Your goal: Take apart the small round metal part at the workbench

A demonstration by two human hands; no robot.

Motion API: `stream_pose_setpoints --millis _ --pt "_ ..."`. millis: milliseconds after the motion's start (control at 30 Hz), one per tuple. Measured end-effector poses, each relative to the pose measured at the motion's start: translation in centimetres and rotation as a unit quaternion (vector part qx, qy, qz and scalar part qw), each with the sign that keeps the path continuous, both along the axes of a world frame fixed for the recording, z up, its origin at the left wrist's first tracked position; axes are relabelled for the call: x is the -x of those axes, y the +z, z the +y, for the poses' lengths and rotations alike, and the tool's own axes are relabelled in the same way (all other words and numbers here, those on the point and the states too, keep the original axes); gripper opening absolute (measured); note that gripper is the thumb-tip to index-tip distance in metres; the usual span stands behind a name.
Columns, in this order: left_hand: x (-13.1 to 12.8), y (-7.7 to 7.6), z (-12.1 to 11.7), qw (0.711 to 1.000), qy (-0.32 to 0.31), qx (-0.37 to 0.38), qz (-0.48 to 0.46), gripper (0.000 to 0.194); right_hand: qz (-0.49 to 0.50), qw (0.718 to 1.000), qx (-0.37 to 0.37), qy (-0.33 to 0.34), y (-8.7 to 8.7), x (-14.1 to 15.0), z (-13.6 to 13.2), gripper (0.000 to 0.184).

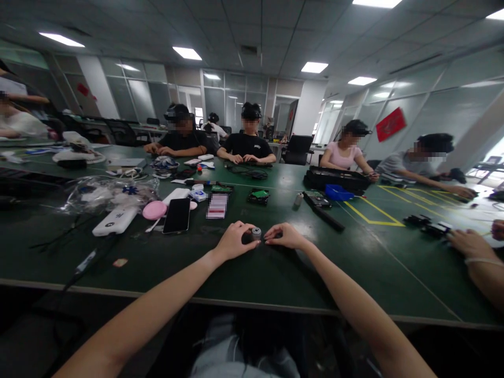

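Observation:
A small metal cylinder (256, 231), like a little motor with holes in its round top face, stands upright on the green table. My left hand (235, 241) is closed around its left side, thumb in front and fingers behind. Just to the right of the cylinder is my right hand (288, 236), its thumb and fingertips curled together in a pinch. Whatever those fingertips hold, if anything, is too small to make out. Farther back lies an open hard drive with a green circuit board (259, 196).
A black phone (177, 216), pink round case (155, 210) and white power bank (115, 220) lie to the left. Another metal cylinder (298, 199), a blue tray (338, 192) and a dark bar (329, 218) are at right. Co-workers sit around; one's hand (468, 242) is far right.

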State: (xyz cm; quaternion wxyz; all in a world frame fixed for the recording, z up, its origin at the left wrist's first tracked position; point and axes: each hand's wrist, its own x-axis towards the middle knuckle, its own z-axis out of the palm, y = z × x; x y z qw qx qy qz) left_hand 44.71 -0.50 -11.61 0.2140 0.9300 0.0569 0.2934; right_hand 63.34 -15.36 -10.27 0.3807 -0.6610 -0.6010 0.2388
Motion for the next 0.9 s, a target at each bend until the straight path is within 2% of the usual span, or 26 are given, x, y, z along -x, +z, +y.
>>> stream_pose_setpoints --millis 167,233,333,433,600,767,900 --pt "0.1 0.0 0.0 1.000 0.008 -0.001 -0.002 0.040 -0.013 0.999 -0.032 -0.018 0.4 0.2 0.1 0.033" --pt "0.1 0.0 0.1 1.000 0.010 0.003 0.000 0.040 -0.007 0.994 -0.092 -0.062 0.8 0.5 0.2 0.031" --pt "0.1 0.0 0.1 1.000 0.007 0.013 0.009 0.041 0.015 0.971 -0.200 -0.133 1.7 1.5 0.5 0.027" --pt "0.1 0.1 0.2 1.000 0.004 0.016 0.007 0.041 0.007 0.958 -0.245 -0.147 2.4 3.1 0.7 0.023" --pt "0.2 0.2 0.2 1.000 -0.012 0.005 0.008 0.040 -0.044 0.965 -0.233 -0.114 2.4 5.1 0.8 0.014" --pt "0.2 0.3 0.0 1.000 -0.016 -0.007 0.014 0.040 -0.099 0.966 -0.215 -0.110 2.0 5.4 0.9 0.010" --pt "0.3 0.5 0.0 1.000 -0.018 -0.015 0.011 0.040 -0.097 0.969 -0.206 -0.100 2.1 5.4 0.7 0.012"
